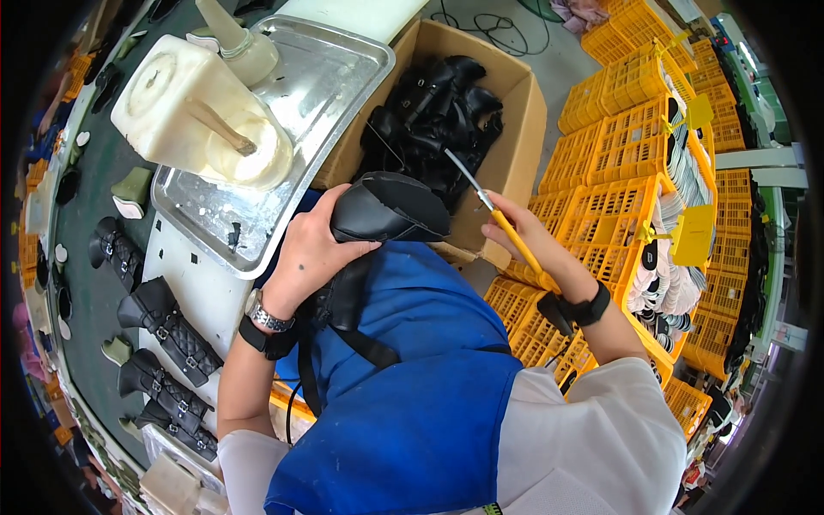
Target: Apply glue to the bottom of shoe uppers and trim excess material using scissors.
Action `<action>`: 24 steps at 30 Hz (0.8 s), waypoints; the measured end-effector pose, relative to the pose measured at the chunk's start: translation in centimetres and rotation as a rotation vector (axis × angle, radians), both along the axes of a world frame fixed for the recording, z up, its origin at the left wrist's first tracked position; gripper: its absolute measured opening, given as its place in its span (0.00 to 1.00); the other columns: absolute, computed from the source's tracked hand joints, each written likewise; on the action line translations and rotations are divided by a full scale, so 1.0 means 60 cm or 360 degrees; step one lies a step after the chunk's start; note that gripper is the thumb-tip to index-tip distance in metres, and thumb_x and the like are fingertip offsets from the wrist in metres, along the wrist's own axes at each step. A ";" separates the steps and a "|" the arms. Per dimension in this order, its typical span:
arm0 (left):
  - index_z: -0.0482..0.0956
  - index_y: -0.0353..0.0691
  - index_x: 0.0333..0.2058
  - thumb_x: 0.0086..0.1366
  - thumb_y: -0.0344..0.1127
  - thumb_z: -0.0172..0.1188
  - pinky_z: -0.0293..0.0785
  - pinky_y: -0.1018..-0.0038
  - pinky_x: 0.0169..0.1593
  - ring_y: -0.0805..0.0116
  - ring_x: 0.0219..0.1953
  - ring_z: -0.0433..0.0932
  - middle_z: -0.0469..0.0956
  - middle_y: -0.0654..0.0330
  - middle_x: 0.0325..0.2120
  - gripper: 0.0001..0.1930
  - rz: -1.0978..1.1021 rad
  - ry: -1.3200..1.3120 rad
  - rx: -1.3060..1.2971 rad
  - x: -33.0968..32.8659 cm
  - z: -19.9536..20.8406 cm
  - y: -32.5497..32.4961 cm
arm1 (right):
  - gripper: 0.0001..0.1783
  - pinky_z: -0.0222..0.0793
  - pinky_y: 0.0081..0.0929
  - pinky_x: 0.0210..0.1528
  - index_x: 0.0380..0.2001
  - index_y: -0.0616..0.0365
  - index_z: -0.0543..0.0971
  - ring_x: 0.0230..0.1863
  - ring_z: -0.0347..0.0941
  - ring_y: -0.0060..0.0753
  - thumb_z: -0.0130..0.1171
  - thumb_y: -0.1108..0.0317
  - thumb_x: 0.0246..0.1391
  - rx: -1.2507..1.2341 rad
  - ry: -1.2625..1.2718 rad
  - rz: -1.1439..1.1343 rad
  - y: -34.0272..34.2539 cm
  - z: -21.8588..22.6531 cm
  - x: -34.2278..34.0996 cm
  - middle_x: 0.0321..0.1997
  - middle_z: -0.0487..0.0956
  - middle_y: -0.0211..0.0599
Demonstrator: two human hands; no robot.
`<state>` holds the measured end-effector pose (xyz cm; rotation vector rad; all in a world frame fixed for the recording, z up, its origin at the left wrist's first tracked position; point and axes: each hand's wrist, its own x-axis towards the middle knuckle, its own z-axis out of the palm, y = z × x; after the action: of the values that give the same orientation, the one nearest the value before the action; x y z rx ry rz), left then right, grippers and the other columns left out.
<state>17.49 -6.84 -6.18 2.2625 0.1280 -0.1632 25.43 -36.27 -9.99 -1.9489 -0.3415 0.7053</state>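
My left hand (311, 249) is closed around a black leather boot upper (390, 208), holding it above my blue apron (421, 318). The upper's toe end points right, and its shaft hangs down toward my lap. In my right hand (524, 230) is a slim tool with a yellow handle (512, 233) and a narrow metal shaft (465, 176). The tool points up and left, apart from the upper, over a cardboard box (522, 112). Inside that box lies a pile of black boot uppers (438, 112) with straps and buckles.
At the left, a metal tray (318, 120) carries a cut-open white plastic jug (184, 107) with a stick in it and a squat bottle (245, 47). Several black buckled uppers (172, 326) lie on the green conveyor belt (86, 283). Yellow crates (592, 197) are stacked at the right.
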 end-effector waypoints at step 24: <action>0.63 0.37 0.51 0.41 0.31 0.68 0.70 0.68 0.45 0.53 0.42 0.74 0.75 0.48 0.39 0.35 0.0102 -0.0217 -0.0163 -0.040 0.020 0.024 | 0.27 0.61 0.25 0.26 0.50 0.50 0.70 0.24 0.65 0.32 0.57 0.79 0.42 0.0008 -0.0650 0.0598 0.050 0.108 -0.043 0.23 0.67 0.34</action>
<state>15.11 -5.42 -5.00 2.1572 0.1168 0.0180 22.87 -33.26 -3.52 -2.0398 -0.9774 0.5312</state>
